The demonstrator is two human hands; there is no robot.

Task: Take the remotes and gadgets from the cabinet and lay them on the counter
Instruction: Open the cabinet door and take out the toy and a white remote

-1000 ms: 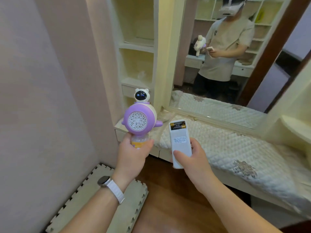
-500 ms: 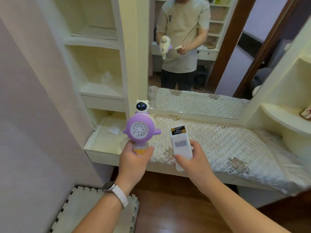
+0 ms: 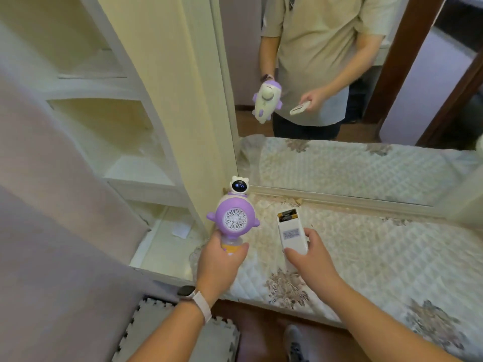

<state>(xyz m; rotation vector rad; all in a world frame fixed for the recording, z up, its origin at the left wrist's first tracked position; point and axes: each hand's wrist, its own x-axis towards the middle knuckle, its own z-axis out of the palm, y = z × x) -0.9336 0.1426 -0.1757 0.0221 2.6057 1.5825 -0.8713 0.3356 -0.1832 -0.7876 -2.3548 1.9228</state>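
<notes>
The person had stepped nearer, and both hands now hung over the left end of the quilted counter (image 3: pixel 366 244). The left hand (image 3: pixel 218 259) still gripped the purple robot toy (image 3: pixel 234 218) upright by its base. The right hand (image 3: pixel 311 259) still pinched the white remote (image 3: pixel 291 232), batteries showing, above the cover.

Both hands have come forward. The left hand (image 3: pixel 219 262) with the toy (image 3: pixel 235 218) and the right hand (image 3: pixel 311 259) with the remote (image 3: pixel 291 232) hung a second ago over the wooden floor (image 3: pixel 261 322), short of the surface (image 3: pixel 392 257). Now they sit above its quilted cover, with quilt directly under the right fingers (image 3: pixel 312 236) and its front edge behind both wrists. The pillar (image 3: pixel 183 113) has drawn close beyond the left fingers (image 3: pixel 239 249). The mirror (image 3: pixel 339 165) now cuts the reflected person at the chest. A shoe (image 3: pixel 294 340) has appeared below the right forearm.
</notes>
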